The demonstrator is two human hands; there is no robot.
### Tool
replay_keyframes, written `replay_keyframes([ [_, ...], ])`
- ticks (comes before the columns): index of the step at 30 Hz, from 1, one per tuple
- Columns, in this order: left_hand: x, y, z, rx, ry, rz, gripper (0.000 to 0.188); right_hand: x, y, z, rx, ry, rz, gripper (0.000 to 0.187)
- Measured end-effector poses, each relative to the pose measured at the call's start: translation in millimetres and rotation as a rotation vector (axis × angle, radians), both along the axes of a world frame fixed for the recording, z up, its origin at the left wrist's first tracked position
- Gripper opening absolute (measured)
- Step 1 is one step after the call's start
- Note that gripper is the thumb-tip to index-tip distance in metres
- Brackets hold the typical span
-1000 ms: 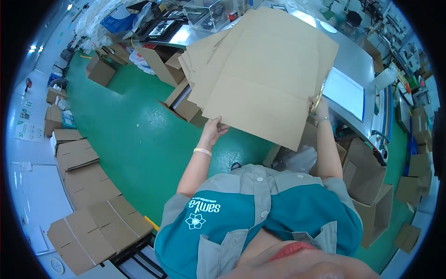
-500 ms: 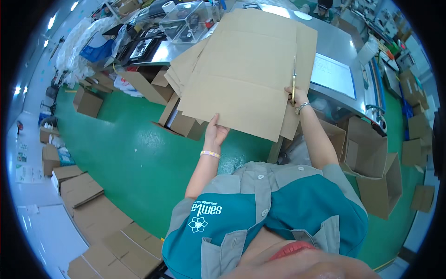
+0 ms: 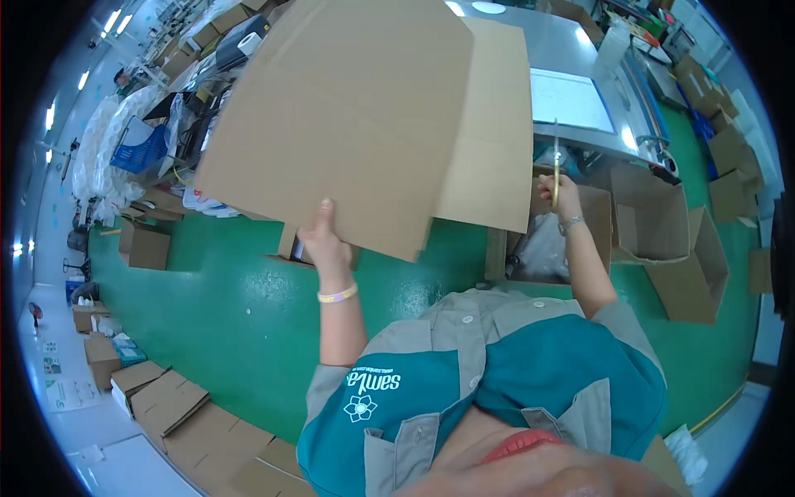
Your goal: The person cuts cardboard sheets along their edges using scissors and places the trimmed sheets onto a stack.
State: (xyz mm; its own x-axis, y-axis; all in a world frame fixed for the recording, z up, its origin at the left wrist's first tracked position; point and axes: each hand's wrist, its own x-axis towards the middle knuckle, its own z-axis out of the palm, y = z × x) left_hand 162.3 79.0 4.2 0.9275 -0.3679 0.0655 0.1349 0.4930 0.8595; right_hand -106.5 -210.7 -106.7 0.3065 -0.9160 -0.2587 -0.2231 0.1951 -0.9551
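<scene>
A large flat brown cardboard sheet (image 3: 348, 124) is raised in front of me, tilted to the left. My left hand (image 3: 325, 236) pinches its near edge, thumb on top and the other fingers underneath. Beyond its right side, another cardboard sheet (image 3: 493, 124) shows, partly covered by the first. My right hand (image 3: 563, 197) is closed around a pair of scissors with gold-coloured handles (image 3: 556, 172), blades pointing away from me. That hand is just right of the cardboard and apart from it.
A metal worktable (image 3: 571, 50) stands ahead, bearing a white sheet with a blue edge (image 3: 571, 99). Open cardboard boxes (image 3: 650, 211) stand at the right. Below my right hand, one box contains clear plastic (image 3: 542, 248). Flattened cartons (image 3: 207, 439) lie at lower left on the green floor.
My left hand has swung the top sheet leftward, baring more of the sheet behind. My right hand has come off the cardboard and moved right, still with the scissors. The whole view has shifted.
</scene>
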Motion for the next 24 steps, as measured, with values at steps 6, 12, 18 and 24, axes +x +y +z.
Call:
replay_keyframes([
  [6, 21.8, -15.3, -2.7, 0.119, -0.277, 0.166, 0.027, -30.0, 18.8, -7.4, 0.124, -0.041, -0.092, 0.023],
  [12, 76.9, -18.8, 20.5, -0.042, -0.025, 0.042, 0.033, -44.6, -9.9, 0.7, 0.085, -0.037, -0.102, 0.023],
  [18, 145.3, -40.9, 13.8, 0.031, 0.223, -0.217, 0.032, -65.2, -80.1, 3.2, 0.118, -0.297, -0.282, 0.042],
  [24, 175.3, -122.8, -36.8, 0.465, 0.083, -0.164, 0.046, -75.1, -142.3, 8.4, 0.228, -0.883, -0.500, 0.031],
])
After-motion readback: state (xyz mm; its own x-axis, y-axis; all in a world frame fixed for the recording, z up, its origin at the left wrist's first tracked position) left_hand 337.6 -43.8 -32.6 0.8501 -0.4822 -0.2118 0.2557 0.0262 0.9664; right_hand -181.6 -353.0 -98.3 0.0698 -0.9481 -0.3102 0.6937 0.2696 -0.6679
